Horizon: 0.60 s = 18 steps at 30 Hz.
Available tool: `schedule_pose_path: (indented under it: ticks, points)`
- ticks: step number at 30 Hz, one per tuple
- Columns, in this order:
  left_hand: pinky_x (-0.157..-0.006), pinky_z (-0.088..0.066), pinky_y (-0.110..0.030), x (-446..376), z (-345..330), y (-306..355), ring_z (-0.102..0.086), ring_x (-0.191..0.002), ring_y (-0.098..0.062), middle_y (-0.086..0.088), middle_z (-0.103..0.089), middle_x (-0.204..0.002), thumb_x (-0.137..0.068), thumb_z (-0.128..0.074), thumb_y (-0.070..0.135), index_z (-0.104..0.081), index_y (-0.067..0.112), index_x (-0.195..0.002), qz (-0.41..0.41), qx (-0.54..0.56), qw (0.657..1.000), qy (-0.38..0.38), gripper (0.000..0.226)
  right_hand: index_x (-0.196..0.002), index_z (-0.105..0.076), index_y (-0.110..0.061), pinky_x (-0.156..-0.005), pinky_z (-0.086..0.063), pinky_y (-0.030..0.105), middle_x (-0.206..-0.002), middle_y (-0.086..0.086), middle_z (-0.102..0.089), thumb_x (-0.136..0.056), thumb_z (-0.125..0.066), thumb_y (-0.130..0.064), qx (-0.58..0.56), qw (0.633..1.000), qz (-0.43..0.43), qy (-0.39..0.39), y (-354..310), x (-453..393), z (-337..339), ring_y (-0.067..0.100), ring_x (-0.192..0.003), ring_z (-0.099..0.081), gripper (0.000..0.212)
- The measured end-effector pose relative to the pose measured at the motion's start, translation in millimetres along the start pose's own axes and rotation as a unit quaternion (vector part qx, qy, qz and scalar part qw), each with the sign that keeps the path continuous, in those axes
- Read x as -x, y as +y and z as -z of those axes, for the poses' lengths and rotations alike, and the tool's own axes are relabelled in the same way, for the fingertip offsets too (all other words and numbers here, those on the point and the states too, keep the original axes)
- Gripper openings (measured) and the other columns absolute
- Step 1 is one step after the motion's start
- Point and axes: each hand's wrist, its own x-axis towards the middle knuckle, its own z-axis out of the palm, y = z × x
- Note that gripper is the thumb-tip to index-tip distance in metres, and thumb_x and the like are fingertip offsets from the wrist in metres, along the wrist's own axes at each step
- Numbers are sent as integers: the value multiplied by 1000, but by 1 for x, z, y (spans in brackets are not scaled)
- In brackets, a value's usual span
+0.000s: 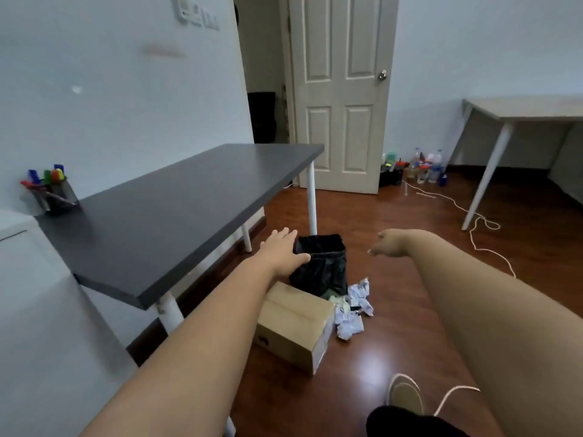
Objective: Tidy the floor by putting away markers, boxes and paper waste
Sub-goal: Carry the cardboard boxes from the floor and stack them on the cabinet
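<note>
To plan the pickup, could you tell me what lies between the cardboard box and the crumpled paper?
Nothing, in the head view: the cardboard box and the crumpled paper sit side by side, practically touching.

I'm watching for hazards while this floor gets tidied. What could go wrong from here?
1. The white cord trails across the floor beside the person's foot; a step forward could snag it.
2. The left hand is at the rim of the black-lined bin, which looks light; a push might tip it.
3. Crumpled paper lies against the bin and the cardboard box, so moving the box could scatter it.
</note>
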Motion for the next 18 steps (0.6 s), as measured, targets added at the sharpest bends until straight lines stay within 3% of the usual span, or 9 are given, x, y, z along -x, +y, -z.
schedule_pose_path:
  ticks: [4,9,13,18]
  points:
    - [-121,-10,-48,-35,-79,-12,1,-151,-23,-1,-4,-165,-97,-49,47,-12,18,-157,40,62,994,-81,77,-149,-29,-5,-114,-30,40,-156,13,-29,-95,-53,-40,17,998,-27,-50,28,-56,-58,32,-141,-32,69]
    - [-115,-19,-28,-62,-160,-36,-16,-149,-22,-6,-16,-163,-96,-54,38,-21,11,-155,94,110,982,-123,73,-146,-35,-6,-110,-35,38,-152,14,-36,-90,-60,-38,-14,992,-61,-109,56,-118,-135,30,-136,-40,70]
    - [-113,-26,-33,-73,-213,-62,-27,-144,-25,-7,-21,-161,-94,-56,38,-23,14,-155,142,137,968,-158,73,-149,-33,-12,-109,-36,38,-153,12,-35,-90,-60,-33,-42,989,-53,-133,63,-155,-185,31,-135,-41,68]
    - [-114,-26,-33,-91,-263,-87,-30,-143,-25,-8,-27,-158,-96,-58,35,-27,12,-153,176,160,955,-177,69,-149,-32,-15,-112,-32,43,-155,9,-33,-89,-57,-41,-36,988,-25,-151,59,-200,-235,30,-140,-34,70]
